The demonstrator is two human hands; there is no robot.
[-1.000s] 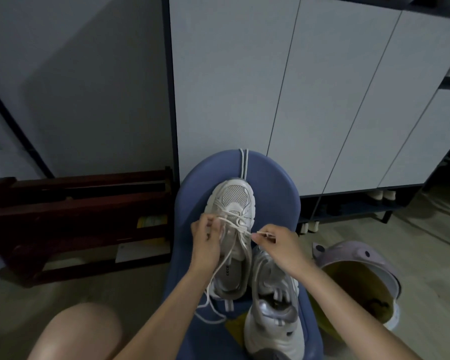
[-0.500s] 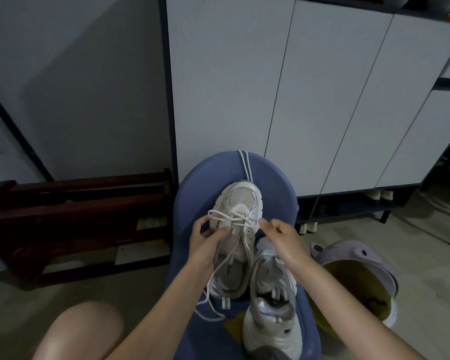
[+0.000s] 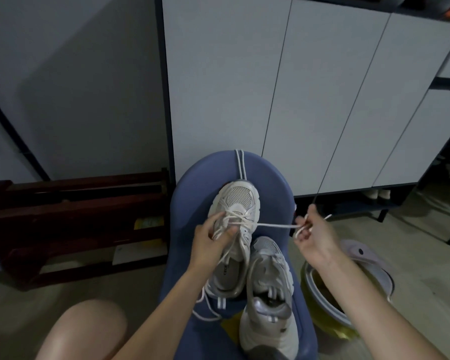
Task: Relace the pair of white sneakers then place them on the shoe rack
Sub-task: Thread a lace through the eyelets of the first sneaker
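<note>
We judge we are mid-relacing the first sneaker (image 3: 235, 219) — the right hand (image 3: 313, 233) has its fingers (image 3: 303, 231) pinched on the lace (image 3: 273, 225), drawn taut sideways from an eyelet. The left hand (image 3: 210, 240) grips the shoe's upper, lace strands under its thumb. Next we must thread the end through the opposite eyelet. The second sneaker (image 3: 269, 294) lies just below both hands on the blue chair (image 3: 190, 193) — still unlaced.

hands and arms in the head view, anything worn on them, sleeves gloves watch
Both forearms are bare as far as the frame shows. The left hand and right hand wear no gloves; no watch, bracelet or ring is visible.
</note>
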